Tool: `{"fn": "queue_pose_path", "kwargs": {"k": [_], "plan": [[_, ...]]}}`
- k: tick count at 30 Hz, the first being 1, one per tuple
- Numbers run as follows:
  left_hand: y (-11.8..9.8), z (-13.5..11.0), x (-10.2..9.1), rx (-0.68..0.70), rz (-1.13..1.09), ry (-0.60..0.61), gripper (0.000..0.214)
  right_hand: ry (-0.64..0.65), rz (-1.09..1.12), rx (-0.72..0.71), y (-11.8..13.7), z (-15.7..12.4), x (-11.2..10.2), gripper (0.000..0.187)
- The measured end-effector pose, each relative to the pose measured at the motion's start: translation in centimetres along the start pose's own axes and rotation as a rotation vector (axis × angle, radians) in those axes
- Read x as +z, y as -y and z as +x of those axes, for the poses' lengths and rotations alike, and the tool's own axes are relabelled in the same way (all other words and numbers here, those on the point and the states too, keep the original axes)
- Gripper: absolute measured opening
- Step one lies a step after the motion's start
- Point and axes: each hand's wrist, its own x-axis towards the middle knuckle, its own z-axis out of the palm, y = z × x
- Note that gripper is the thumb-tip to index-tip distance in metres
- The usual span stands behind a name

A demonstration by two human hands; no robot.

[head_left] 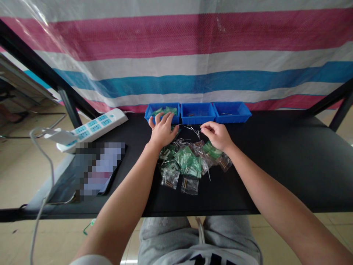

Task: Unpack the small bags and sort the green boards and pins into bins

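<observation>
My left hand is open, palm down and fingers spread, at the front of the left blue bin, which holds green packets. What lies under its palm is hidden. My right hand is closed in a pinch beside several thin metal pins; whatever sits between its fingertips is too small to make out. Between and below my hands lies a pile of green packets and clear bags with brownish pieces inside. More loose metal pins lie near my left hand.
A middle blue bin holds a small brownish piece, and a right blue bin holds thin metal pins. A white power strip and a blurred-out phone lie left on the black table. Striped sheeting hangs behind.
</observation>
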Motion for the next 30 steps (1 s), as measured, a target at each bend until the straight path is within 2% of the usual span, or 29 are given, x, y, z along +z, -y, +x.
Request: {"fn": "queue_pose_path", "kwargs": {"k": [4,7,11,15,18,23,30], "plan": [[-0.6,-0.1,-0.4,0.074,-0.017,-0.054,0.046,-0.047,-0.075,-0.014,-0.7,0.3,-0.3,0.017],[-1.4,-0.1,-0.7,0.149,-0.088,-0.044,0.036,-0.032,-0.151,-0.042,-0.9,0.4,-0.3,0.015],[-2.3,-0.1,-0.4,0.26,-0.224,0.094,0.027,0.057,-0.303,-0.144,-0.9,0.3,-0.2,0.018],[-2.7,-0.3,0.4,0.372,-0.258,0.218,0.028,0.14,-0.443,-0.23,-1.1,0.1,0.0,0.014],[-3.1,-0.4,0.7,0.399,-0.244,0.261,0.031,0.163,-0.531,-0.181,-1.4,0.0,0.2,0.013],[-3.4,-0.3,0.7,0.41,-0.22,0.343,0.037,0.202,-0.599,-0.169,-1.7,0.0,0.3,0.024],[-3.2,-0.5,1.2,0.397,-0.249,0.341,0.042,0.15,-0.588,-0.083,-1.3,-0.2,0.8,0.014]]}}
